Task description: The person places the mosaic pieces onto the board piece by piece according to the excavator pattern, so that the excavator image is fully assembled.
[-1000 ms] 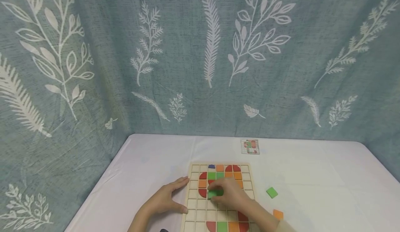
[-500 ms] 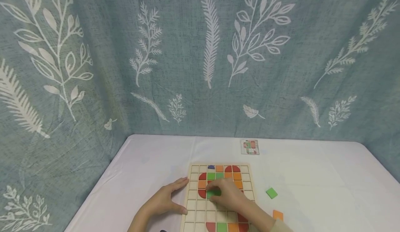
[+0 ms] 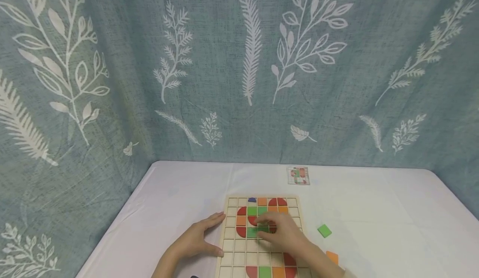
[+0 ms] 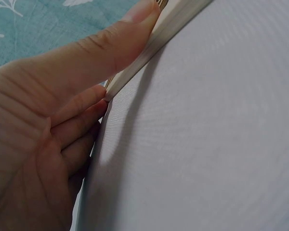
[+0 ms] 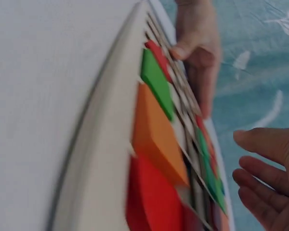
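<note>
A wooden grid board point(image 3: 240, 258) holds square and quarter-round tiles in green, orange and red. My left hand point(image 3: 194, 237) rests along its left edge, thumb and fingers spread apart; in the left wrist view the thumb point(image 4: 118, 45) lies at the board's edge. Over the middle of the board hovers my right hand point(image 3: 286, 231), thumb and fingers parted. Just left of its fingertips a green square tile point(image 3: 252, 232) sits in a cell beside a red quarter-round tile point(image 3: 241, 232). In the right wrist view nothing lies between the right hand's fingers point(image 5: 262, 168).
Right of the board lie a loose green tile point(image 3: 324, 230) and an orange tile point(image 3: 332, 257). A small pattern card point(image 3: 298, 175) is flat on the white tablecloth point(image 3: 378, 211) behind. A leaf-printed curtain point(image 3: 224, 82) stands beyond the table.
The right hand has let go of the green tile, which stays in its cell, and has drawn back slightly to the right. My left hand keeps its place.
</note>
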Demonstrator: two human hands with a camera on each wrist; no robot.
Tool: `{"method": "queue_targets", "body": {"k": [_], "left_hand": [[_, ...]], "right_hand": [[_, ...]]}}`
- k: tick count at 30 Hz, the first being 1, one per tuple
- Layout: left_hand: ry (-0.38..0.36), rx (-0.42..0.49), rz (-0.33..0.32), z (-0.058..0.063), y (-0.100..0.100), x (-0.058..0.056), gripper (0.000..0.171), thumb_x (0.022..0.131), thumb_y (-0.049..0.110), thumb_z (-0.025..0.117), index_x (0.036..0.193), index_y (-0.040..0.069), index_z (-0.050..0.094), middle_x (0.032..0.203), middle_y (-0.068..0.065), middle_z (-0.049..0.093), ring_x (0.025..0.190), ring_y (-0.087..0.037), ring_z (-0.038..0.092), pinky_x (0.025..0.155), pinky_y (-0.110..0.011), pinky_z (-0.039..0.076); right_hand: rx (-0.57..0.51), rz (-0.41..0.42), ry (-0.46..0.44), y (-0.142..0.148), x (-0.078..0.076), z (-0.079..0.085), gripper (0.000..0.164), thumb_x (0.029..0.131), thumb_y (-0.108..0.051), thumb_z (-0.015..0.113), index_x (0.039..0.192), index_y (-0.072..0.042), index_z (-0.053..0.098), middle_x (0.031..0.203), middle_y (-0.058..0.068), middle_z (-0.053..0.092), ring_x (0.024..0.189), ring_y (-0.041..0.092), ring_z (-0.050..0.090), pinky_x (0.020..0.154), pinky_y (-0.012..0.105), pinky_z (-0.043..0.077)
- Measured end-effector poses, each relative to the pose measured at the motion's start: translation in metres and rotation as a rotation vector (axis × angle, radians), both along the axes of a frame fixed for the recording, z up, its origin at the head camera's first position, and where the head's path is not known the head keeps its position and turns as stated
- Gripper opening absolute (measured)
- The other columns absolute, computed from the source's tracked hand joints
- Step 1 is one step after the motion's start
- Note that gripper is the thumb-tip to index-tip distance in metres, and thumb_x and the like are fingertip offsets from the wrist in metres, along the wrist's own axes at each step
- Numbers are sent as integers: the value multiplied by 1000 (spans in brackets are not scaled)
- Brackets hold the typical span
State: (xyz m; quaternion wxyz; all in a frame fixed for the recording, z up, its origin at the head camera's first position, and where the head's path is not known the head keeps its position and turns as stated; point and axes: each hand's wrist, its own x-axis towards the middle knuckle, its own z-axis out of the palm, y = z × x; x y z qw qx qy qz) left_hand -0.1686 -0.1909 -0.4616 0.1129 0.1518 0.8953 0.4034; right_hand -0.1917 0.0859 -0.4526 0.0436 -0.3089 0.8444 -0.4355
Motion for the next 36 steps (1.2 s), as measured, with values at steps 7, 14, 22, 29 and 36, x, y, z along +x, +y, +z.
{"method": "queue_targets", "body": {"k": [7,14,22,29,36], "left_hand": [[2,10,-4,2,1,1,97,56,36,84,138,7,42,146,-13,36,135,-39,26,108,-57,21],[19,-6,-2,1,-1,1,97,55,38,83,138,8,43,146,-12,36,135,-39,26,108,-57,20],[0,18,-8,1,0,1,96,57,37,84,139,9,42,146,-11,35,136,-38,25,108,-58,20],[-12,25,-3,1,0,0,97,55,37,83,138,8,42,147,-11,35,136,-38,24,109,-57,19],[-4,31,-7,1,0,1,96,56,34,84,138,8,42,146,-13,34,136,-39,24,109,-58,18]], "right_hand": [[-22,-169,12,55,3,8,25,79,-18,73,100,-5,68,98,6,69,89,23,65,76,26,56],[56,-331,-71,100,18,14,29,73,-19,77,99,-9,68,97,3,69,88,20,65,77,28,55],[84,-368,-212,128,33,4,38,70,-28,79,101,-10,67,101,2,69,92,16,63,78,26,54],[138,-392,-261,140,45,-9,42,66,-22,81,104,-10,67,105,4,67,96,22,64,79,31,54],[171,-303,-240,147,51,-15,39,66,-16,80,102,-12,66,101,0,68,92,14,64,77,29,54]]}}
